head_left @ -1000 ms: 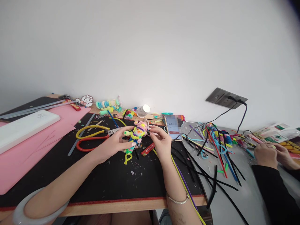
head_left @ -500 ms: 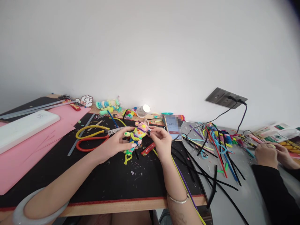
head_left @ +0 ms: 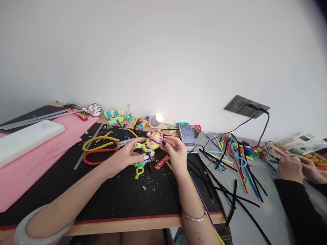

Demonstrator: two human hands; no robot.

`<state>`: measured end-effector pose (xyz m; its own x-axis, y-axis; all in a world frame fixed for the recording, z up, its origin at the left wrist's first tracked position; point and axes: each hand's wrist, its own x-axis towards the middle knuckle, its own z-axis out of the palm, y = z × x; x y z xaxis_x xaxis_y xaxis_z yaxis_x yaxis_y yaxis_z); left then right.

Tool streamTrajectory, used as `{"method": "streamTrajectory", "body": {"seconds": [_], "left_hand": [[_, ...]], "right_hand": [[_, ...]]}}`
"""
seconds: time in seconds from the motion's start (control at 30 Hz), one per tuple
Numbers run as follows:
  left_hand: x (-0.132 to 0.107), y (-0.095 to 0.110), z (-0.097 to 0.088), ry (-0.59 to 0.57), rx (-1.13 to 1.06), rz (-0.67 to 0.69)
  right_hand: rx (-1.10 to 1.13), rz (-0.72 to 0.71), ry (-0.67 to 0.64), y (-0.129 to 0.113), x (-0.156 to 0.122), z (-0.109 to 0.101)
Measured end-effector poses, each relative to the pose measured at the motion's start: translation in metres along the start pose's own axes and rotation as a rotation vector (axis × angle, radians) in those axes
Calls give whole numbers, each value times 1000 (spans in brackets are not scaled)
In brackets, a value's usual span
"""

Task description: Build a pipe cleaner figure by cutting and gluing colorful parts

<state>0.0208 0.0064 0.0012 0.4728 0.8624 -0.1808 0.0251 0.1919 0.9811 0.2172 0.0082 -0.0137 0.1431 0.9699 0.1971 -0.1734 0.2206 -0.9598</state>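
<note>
A small multicoloured pipe-cleaner doll (head_left: 152,143), with a pink head, yellow trim and a yellow loop at its bottom, is held above the black mat (head_left: 122,200). My left hand (head_left: 125,153) grips it from the left, thumb across its lower part. From the right, my right hand (head_left: 175,151) pinches at the edge of the pink head with thumb and forefinger; the exact contact is hard to make out. Beside my left hand lie scissors (head_left: 89,160) with one yellow and one red handle. Below the right hand is a red printed packet (head_left: 161,162).
A phone (head_left: 188,139) leans behind my right hand, near a paper cup (head_left: 156,120). Black pipe cleaners (head_left: 231,202) spread across the right side. Pink sheets (head_left: 15,183) and a white case (head_left: 33,139) lie left. At far right, another person's hands (head_left: 291,168) work.
My right hand's fingers have shifted slightly at the doll's right side, and a dark fingernail now shows more clearly. The doll and my left hand stay almost in place.
</note>
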Motion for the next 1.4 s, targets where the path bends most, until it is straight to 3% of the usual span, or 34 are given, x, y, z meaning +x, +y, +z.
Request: {"method": "streamTrajectory", "body": {"seconds": [0.17,0.57,0.93,1.2,1.4], "left_hand": [[1,-2,0,-37,-71,11],[3,-8,-3,-14,-39,21],[-3,6,0,-13,-113,-5],[1,-2,-1,-12,-104,14],[4,-9,0,-33,-107,35]], "right_hand": [[9,25,-96,0,-1,1],[-137,-86,-133,-3,0,-2],[-75,-108,-4,-4,1,-3],[-58,-69,-76,2,1,0],[-123,-101,-51,4,-1,2]]}}
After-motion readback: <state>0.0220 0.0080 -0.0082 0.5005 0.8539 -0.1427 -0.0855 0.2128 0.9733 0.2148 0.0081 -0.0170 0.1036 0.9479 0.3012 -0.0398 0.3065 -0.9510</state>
